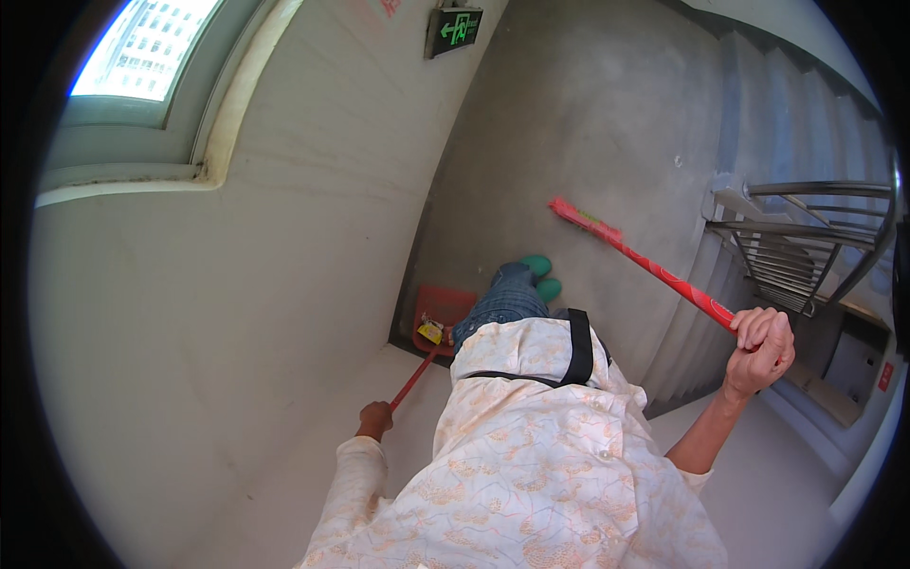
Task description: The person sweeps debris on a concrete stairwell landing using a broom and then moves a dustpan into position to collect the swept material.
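My right hand [762, 350] grips the upper end of a broom with a red patterned handle [675, 284]. The handle slants down and away to the broom head [586, 220], whose pinkish-red bristles are over the grey floor ahead of my feet. My left hand [375, 419] is closed around the thin red handle [415, 379] of a dustpan. That red dustpan [444, 302] is low beside my left leg, close to the wall corner. Inside it lie a yellow wrapper [430, 331] and some small litter. My leg hides part of the pan's right side.
Concrete floor [569, 107] of a stair landing stretches ahead. Stairs rise at the far right [796, 107] and others descend [689, 320] beside a metal railing [803, 227]. A pale wall [306, 249] with an exit sign [455, 32] and a window [146, 50] bounds the left.
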The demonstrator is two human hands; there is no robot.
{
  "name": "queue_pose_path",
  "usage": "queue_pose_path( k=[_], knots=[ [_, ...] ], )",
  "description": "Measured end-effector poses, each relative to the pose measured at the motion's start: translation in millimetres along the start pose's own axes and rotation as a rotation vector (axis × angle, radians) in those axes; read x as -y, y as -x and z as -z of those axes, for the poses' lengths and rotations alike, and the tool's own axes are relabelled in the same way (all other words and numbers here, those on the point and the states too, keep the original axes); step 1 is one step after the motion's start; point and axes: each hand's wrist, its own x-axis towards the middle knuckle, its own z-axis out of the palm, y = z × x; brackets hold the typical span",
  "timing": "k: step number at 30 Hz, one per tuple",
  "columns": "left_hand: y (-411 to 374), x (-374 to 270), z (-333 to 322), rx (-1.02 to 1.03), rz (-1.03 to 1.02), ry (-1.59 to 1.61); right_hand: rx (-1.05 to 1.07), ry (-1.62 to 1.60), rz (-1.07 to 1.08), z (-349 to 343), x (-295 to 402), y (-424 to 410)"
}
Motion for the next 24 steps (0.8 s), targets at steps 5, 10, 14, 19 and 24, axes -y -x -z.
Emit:
queue_pose_path(
  k=[5,10,14,19,24],
  knots=[
    [4,7,-19,-0.007,0.025,0.021,0.016,-0.006,-0.007,0,0,-4],
    [10,8,-36,0.059,0.05,0.05,0.027,0.001,-0.004,0,-1,-6],
    [13,15,-43,0.039,0.058,0.098,0.031,0.006,0.001,0,-2,-6],
    [10,23,-58,0.015,0.077,0.155,0.027,0.002,0.004,0,-1,-7],
    [23,24,-53,0.071,0.122,0.159,0.013,0.008,0.017,1,-2,-5]
  ],
)
